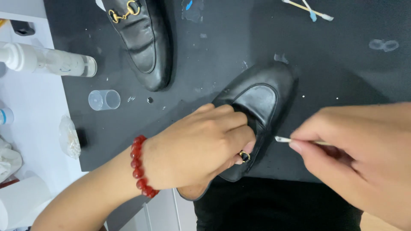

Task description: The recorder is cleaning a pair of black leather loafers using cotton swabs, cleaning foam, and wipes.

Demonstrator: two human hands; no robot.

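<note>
A: Black mat (342, 77) on the table; a loafer (261, 102) lies mid-mat under the left hand (197, 147), whose grip clamps its vamp.

B: The right hand (364, 158) pinches a swab (284, 140) beside it. A slip could smear the leather.

White pump bottle (47, 61) lying on its side at the left edge, small crumpled clear plastic bag (69, 137) below it, no labels, signs or screens showed.
</note>
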